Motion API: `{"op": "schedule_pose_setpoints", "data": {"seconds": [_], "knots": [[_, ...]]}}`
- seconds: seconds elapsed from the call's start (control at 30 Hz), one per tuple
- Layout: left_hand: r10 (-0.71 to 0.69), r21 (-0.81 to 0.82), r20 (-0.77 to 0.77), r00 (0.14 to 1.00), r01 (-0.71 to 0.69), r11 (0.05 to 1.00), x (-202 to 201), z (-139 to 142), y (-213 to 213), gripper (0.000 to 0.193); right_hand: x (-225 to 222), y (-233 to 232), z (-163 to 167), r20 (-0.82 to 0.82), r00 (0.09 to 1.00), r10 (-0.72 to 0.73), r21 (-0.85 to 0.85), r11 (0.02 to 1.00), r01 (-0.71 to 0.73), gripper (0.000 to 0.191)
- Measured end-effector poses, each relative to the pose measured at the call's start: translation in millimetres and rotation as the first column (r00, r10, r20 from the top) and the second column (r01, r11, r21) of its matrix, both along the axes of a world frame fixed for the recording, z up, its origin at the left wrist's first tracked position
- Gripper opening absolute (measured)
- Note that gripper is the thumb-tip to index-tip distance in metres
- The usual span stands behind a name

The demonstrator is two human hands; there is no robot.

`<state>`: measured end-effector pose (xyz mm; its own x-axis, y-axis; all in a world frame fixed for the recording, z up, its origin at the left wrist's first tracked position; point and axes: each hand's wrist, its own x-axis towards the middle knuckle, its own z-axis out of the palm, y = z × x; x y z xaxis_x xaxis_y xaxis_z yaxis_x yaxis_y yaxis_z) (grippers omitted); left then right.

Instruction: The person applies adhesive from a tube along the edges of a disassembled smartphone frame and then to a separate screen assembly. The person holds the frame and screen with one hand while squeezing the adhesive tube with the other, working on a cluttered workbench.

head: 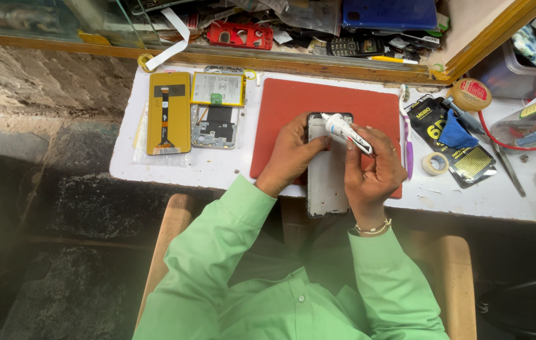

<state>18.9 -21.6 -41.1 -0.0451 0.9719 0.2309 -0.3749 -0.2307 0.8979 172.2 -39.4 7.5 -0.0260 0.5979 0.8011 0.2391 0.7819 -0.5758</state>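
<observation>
A flat grey rectangular phone frame lies lengthwise on the red rubber work mat, its near end hanging past the edge of the white bench top towards the person's lap. The left hand grips the frame's left edge near the top, thumb pressed on the rim, steadying it. The right hand is closed around a small white glue tube with a dark nozzle end, angled so one end sits over the upper right corner of the frame; whether it touches the surface cannot be told.

To the left of the mat rest a yellow-backed replacement display panel with a ribbon cable and an opened phone chassis with a pale battery. To the right lie a purple-handled tool, a small roll of clear tape and a blue cloth on a black printed packet.

The risk appears to be twofold: too firm a squeeze could spread adhesive beyond the frame's narrow rim, and because the frame overhangs the bench, a slackened left grip could let it tip or slide off.
</observation>
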Motion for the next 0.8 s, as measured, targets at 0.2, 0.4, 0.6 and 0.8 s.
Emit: {"op": "schedule_pose_setpoints", "data": {"seconds": [0.2, 0.4, 0.6, 0.8], "knots": [[-0.004, 0.005, -0.025, 1.0, 0.004, 1.0, -1.3, 2.7, -2.2, 0.029, 4.2, 0.4, 0.4, -0.019, 1.0, -0.003, -0.025, 1.0, 0.003, 0.022], [-0.002, -0.009, -0.035, 0.999, 0.002, 1.0, -1.7, 8.5, -4.2, 0.031, 7.2, -0.1, 0.5, -0.027, 0.999, -0.017, -0.033, 0.999, 0.016, 0.02], [0.001, -0.016, -0.042, 0.999, -0.001, 1.0, -2.1, 9.8, -5.7, 0.031, 9.5, -1.2, 2.0, -0.031, 0.999, -0.03, -0.046, 0.999, 0.029, 0.019], [-0.003, -0.015, -0.022, 1.0, 0.003, 1.0, -1.7, 7.2, -3.6, 0.031, 6.2, -1.0, 0.4, -0.031, 0.999, -0.022, -0.041, 0.999, 0.02, 0.02]]}}
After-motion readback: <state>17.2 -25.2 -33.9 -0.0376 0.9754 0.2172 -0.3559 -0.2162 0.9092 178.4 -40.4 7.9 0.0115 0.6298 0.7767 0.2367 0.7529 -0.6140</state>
